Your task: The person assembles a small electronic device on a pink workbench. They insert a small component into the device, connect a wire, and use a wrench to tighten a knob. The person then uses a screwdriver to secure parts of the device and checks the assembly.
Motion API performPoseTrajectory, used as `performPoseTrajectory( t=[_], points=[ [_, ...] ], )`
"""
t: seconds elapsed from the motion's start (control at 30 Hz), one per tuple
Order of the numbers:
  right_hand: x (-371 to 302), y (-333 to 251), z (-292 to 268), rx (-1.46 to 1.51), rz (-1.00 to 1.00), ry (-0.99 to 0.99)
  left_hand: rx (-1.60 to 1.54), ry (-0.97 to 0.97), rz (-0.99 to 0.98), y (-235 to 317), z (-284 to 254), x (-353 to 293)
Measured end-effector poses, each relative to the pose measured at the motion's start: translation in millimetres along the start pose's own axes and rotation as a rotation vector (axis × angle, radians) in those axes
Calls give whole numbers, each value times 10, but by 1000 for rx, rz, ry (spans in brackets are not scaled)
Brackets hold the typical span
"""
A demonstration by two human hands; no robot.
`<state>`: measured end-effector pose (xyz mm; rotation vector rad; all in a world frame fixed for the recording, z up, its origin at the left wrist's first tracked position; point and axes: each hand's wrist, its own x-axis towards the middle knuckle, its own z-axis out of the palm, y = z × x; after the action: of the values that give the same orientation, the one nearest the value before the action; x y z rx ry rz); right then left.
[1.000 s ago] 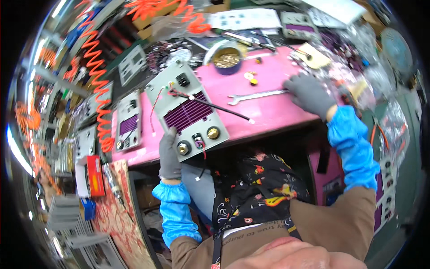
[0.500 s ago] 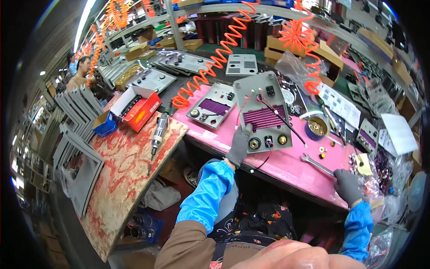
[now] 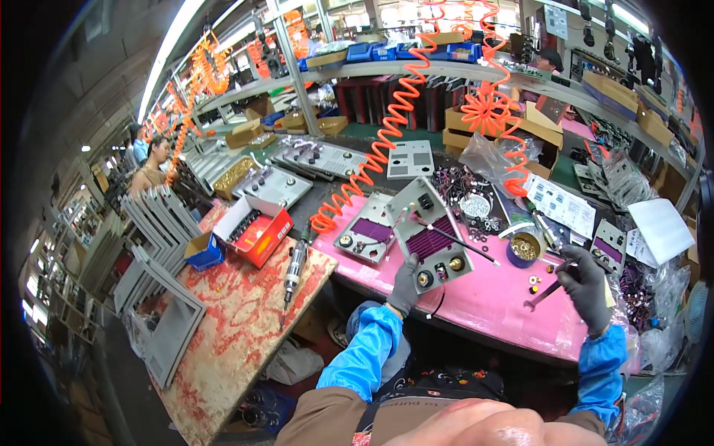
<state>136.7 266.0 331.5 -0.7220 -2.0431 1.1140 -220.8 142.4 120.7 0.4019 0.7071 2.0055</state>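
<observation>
My left hand (image 3: 404, 285), in a dark grey glove, grips the lower left edge of a grey metal panel (image 3: 410, 196). The panel is tilted above the pink bench and bears a purple finned part (image 3: 434, 239), brass fittings and a black cable (image 3: 465, 249). My right hand (image 3: 584, 288), gloved alike, is closed round a wrench (image 3: 541, 297) whose open end points left, over the pink surface. A second grey panel (image 3: 355, 241) with purple fins lies just left of the held one. Close to the wrench are small brass nuts (image 3: 534, 280).
A tub of brass rings (image 3: 523, 250) stands beyond the wrench. To the left, a power screwdriver (image 3: 294, 271) and a red box (image 3: 260, 236) lie on a worn wooden board (image 3: 223, 327). Orange coiled hoses (image 3: 387, 134) hang over the bench. Another person (image 3: 151, 167) is far left.
My right hand has lifted the wrench off the pink surface and moved it farther away from me. The held panel has turned and tilted. The whole view has tipped upward.
</observation>
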Motion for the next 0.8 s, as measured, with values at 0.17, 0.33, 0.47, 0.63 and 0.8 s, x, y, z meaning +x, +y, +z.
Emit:
performPoseTrajectory(
  t=[0.17,0.33,0.47,0.63,0.8],
  points=[
    [-85,606,503,221,-78,153,24,42,-46,29,-161,10],
    [-122,958,986,153,-52,304,25,76,-142,38,-242,62],
    [-153,1454,1186,3,-64,224,22,109,-138,81,69,17],
    [-135,1529,1218,195,70,201,77,82,-108,52,-79,10],
    [-122,1588,1189,413,73,175,130,50,-90,142,146,-60]
  ],
)
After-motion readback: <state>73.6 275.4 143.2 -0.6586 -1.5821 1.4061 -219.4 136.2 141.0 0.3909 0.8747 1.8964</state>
